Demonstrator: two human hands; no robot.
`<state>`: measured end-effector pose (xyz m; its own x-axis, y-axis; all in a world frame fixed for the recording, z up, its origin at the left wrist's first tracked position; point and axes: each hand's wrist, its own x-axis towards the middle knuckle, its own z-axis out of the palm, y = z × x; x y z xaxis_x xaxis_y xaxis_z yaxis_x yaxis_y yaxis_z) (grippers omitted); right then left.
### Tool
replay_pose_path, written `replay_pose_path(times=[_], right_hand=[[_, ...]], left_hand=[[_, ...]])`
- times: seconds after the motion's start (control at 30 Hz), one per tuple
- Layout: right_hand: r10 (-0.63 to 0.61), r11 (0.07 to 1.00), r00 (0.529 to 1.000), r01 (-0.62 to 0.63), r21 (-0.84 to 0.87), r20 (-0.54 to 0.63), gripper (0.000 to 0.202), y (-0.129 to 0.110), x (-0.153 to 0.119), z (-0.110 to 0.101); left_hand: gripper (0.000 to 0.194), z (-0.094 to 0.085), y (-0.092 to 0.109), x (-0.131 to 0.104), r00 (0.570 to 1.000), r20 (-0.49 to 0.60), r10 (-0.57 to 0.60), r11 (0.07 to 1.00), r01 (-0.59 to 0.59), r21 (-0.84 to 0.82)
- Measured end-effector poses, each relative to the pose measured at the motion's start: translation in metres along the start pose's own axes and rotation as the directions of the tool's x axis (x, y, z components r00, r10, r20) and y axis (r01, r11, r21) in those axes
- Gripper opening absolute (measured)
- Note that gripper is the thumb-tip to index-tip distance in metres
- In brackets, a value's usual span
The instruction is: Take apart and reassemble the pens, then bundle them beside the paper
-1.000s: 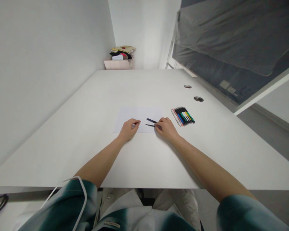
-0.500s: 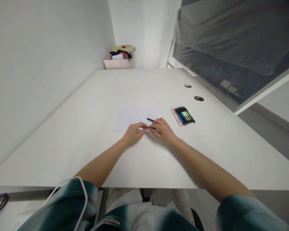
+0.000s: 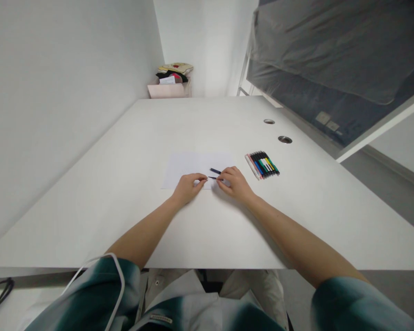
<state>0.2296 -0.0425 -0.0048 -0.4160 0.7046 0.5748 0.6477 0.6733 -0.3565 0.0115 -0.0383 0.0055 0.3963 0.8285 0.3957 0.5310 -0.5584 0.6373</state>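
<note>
A sheet of white paper lies on the white table, partly under both hands. My left hand rests over its lower edge, thumb and forefinger pinched on something too small to make out. My right hand holds a thin dark pen part between thumb and fingers, its tip pointing left toward my left hand, with a small gap between. Just above it, a short dark barrel or cap lies on the paper, its right end by my right fingers.
Right of my right hand, several coloured pens lie side by side on the table. Two round metal-rimmed holes sit near the right edge. A pink box stands beyond the far edge.
My hands have moved apart; my left hand has shifted slightly left and up. The thin dark tip in my right hand now shows between them.
</note>
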Motion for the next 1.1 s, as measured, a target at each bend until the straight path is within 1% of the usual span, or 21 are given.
replay_pose_path(times=[0.1,0.13,0.2,0.3,0.4,0.5,0.67,0.87,1.0,1.1], right_hand=[[0.06,0.998,0.998,-0.06,-0.019,-0.022,0.02,0.005,-0.001,-0.001],[0.077,0.996,0.997,-0.078,-0.036,-0.014,0.02,0.007,-0.001,-0.001],[0.102,0.992,0.995,-0.1,-0.075,0.021,0.02,0.008,-0.002,0.001],[0.119,0.987,0.99,-0.111,-0.118,0.069,0.02,0.008,-0.002,0.004],[0.133,0.983,0.987,-0.12,-0.138,0.09,0.02,0.006,-0.002,0.006],[0.137,0.982,0.985,-0.121,-0.149,0.105,0.02,0.005,-0.002,0.008],[0.142,0.979,0.98,-0.119,-0.162,0.137,0.017,0.004,-0.002,0.009],[0.162,0.975,0.975,-0.134,-0.176,0.152,0.018,0.002,-0.001,0.009],[0.161,0.976,0.976,-0.136,-0.17,0.147,0.025,0.006,-0.002,0.002],[0.214,0.965,0.968,-0.188,-0.185,0.129,0.035,0.015,-0.004,-0.007]], left_hand=[[0.016,-0.006,-0.008,0.003,0.994,-0.089,-0.061,0.997,0.065,0.052],[0.016,-0.008,-0.011,0.004,0.993,-0.096,-0.07,0.994,0.078,0.078],[0.016,-0.008,-0.015,0.005,0.994,-0.077,-0.082,0.984,0.093,0.151],[0.017,-0.005,-0.017,0.007,0.994,-0.019,-0.104,0.958,0.105,0.267],[0.018,-0.001,-0.016,0.008,0.993,0.039,-0.11,0.941,0.092,0.327],[0.017,0.001,-0.014,0.009,0.993,0.063,-0.103,0.932,0.074,0.354],[0.017,0.002,-0.015,0.01,0.985,0.082,-0.153,0.916,0.111,0.384],[0.02,0.003,-0.014,0.01,0.983,0.081,-0.162,0.915,0.119,0.386],[0.03,-0.005,-0.014,0.007,0.986,0.074,-0.151,0.915,0.111,0.387],[0.043,-0.016,-0.019,0.004,0.988,0.037,-0.153,0.896,0.123,0.426]])
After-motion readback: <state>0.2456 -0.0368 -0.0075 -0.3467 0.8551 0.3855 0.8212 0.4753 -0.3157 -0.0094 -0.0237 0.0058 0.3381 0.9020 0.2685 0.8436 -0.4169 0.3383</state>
